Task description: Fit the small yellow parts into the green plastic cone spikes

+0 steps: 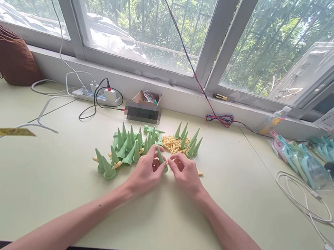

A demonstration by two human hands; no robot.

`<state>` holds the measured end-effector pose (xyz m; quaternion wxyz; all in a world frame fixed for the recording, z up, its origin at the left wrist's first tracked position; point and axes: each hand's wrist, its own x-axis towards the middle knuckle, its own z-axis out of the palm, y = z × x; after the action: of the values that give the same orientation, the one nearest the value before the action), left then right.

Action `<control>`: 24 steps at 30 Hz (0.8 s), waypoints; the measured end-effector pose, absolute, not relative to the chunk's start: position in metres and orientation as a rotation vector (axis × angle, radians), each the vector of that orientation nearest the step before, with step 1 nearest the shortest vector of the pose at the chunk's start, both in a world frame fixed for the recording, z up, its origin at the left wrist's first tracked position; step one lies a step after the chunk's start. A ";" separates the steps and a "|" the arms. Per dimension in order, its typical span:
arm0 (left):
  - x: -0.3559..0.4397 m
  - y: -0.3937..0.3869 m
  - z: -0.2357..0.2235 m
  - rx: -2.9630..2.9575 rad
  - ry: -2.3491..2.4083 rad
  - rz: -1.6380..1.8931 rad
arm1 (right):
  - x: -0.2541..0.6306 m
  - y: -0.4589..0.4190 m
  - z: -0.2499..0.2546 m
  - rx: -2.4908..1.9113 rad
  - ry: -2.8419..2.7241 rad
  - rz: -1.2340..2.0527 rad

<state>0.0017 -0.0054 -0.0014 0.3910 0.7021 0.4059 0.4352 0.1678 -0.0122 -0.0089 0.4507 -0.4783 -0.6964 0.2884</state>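
My left hand is closed around a green plastic cone, which tilts with its tip up and away to the left. Fingertips of my right hand are pinched together close beside the cone's wide end; whatever they hold is too small to make out. Just behind my hands lies a heap of short tan pegs. Several green cones crowd to the left of my left hand, some upright and some on their sides. Nearer to me, a cone stands with tan pegs close by. More upright cones surround the heap's right side.
Behind the cones sit a small open carton and a blurred dark box. A power strip with cables is at the back left. Bagged pastel plastic items, a bottle and a white cable lie on the right.
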 end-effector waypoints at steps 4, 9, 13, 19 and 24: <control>0.002 -0.005 0.000 1.741 1.050 1.135 | 0.168 -0.012 -0.008 -1.162 -1.764 0.712; 0.002 -0.005 0.002 1.708 1.040 1.139 | 0.168 -0.010 -0.009 -1.151 -1.782 0.698; 0.002 -0.006 0.002 1.707 1.031 1.139 | 0.168 -0.009 -0.011 -1.164 -1.766 0.705; 0.002 -0.005 0.000 1.710 1.029 1.136 | 0.170 -0.007 -0.015 -1.198 -1.775 0.684; 0.002 -0.005 -0.002 1.734 1.008 1.116 | 0.170 -0.007 -0.014 -1.210 -1.780 0.676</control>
<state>0.0020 -0.0046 -0.0023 0.4107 0.6887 0.4005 0.4435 0.1700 -0.0073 -0.0141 0.4285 -0.4846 -0.7129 0.2709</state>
